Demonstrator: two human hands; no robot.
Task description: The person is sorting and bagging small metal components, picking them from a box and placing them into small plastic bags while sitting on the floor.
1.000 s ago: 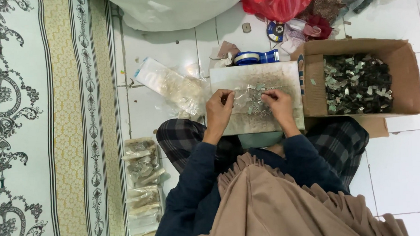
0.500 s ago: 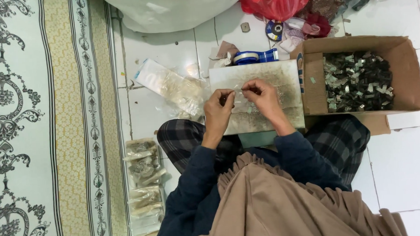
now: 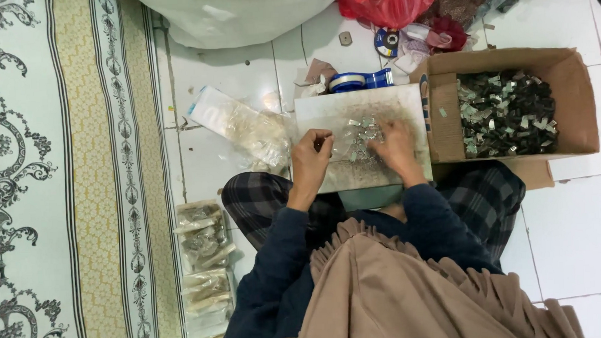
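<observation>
- A heap of small silvery metal pieces (image 3: 360, 135) is seen on a pale, stained board (image 3: 404, 99) laid across the lap; the board lies just beside an open cardboard box (image 3: 574, 93) filled with more such pieces, dark and shiny.
- The left hand (image 3: 311, 155) is curled narrow at the board's left part, thumb and forefinger pinched together; whether a piece is gripped there cannot be told, being too small to make out.
- The right hand (image 3: 394, 142) is laid flat and spread over the heap, fingers resting on the pieces; nothing is seen to be held in it.
- The pieces are judged light, stiff and thin; slippery faces and sharp edges are likely, so a fingertip pinch across the flat sides is best suited; being loose, they could easily be scattered off the board.
- Filled clear bags (image 3: 203, 242) are stacked on the tiled floor at the left knee; a blue tape dispenser (image 3: 357, 80) lies beyond the board.
</observation>
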